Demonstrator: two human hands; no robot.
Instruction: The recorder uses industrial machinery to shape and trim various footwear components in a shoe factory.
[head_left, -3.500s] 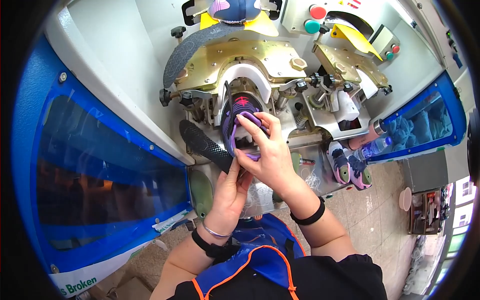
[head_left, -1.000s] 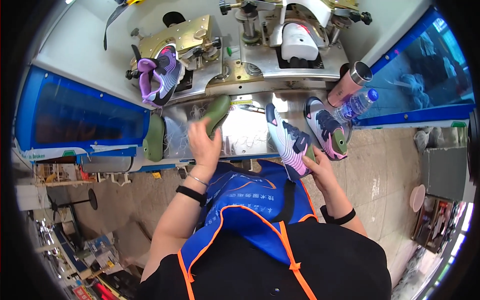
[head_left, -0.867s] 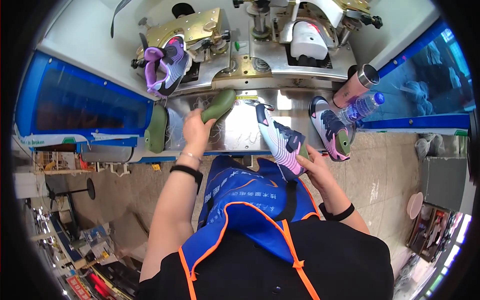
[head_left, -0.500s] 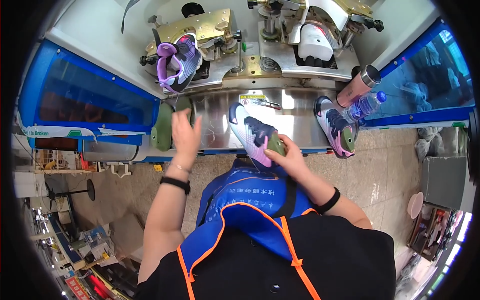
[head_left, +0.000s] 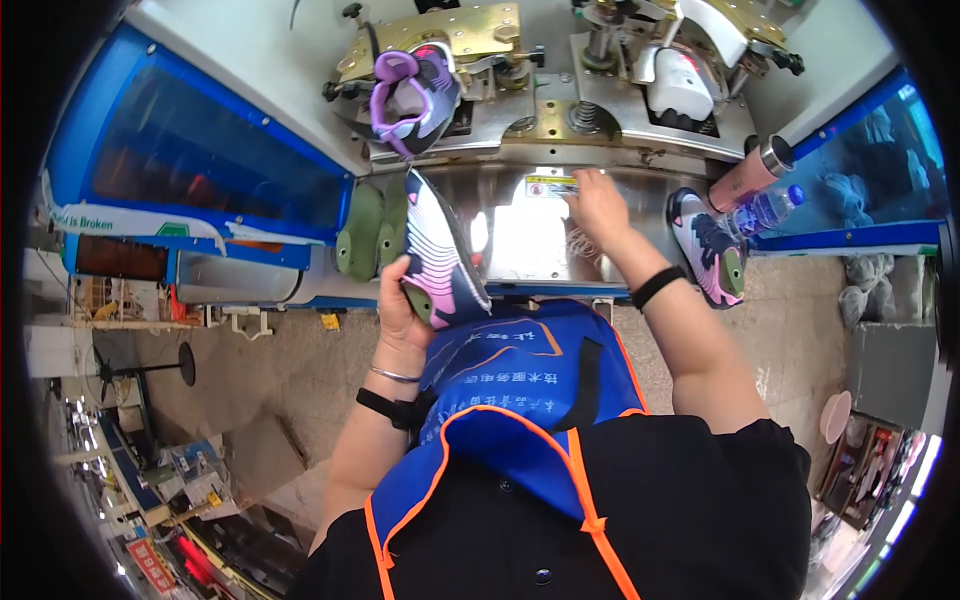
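Observation:
My left hand (head_left: 398, 308) grips a sneaker (head_left: 438, 255) by its heel end, its side with pink, white and navy stripes facing up and its toe pointing away. A green shoe last shows at the sneaker's heel. Beside it, two green shoe lasts (head_left: 362, 238) stand on the metal ledge, partly hidden by the sneaker. Over the ledge, next to a yellow-and-white label (head_left: 548, 186), my right hand (head_left: 600, 208) has its fingers curled together; what they hold, if anything, is hidden. A second sneaker (head_left: 703, 243) with a green last inside rests at the ledge's right end.
A purple-lined shoe (head_left: 415, 100) sits on the left machine station, and a white form (head_left: 680, 85) on the right one. A pink tumbler (head_left: 752, 175) and a water bottle (head_left: 770, 210) stand at right. Blue-framed side panels (head_left: 210, 150) flank the metal ledge (head_left: 515, 240).
The sneaker has passed from my right hand to my left and turned onto its side. My right hand has reached forward to where a small tool lay by the label. The view has shifted.

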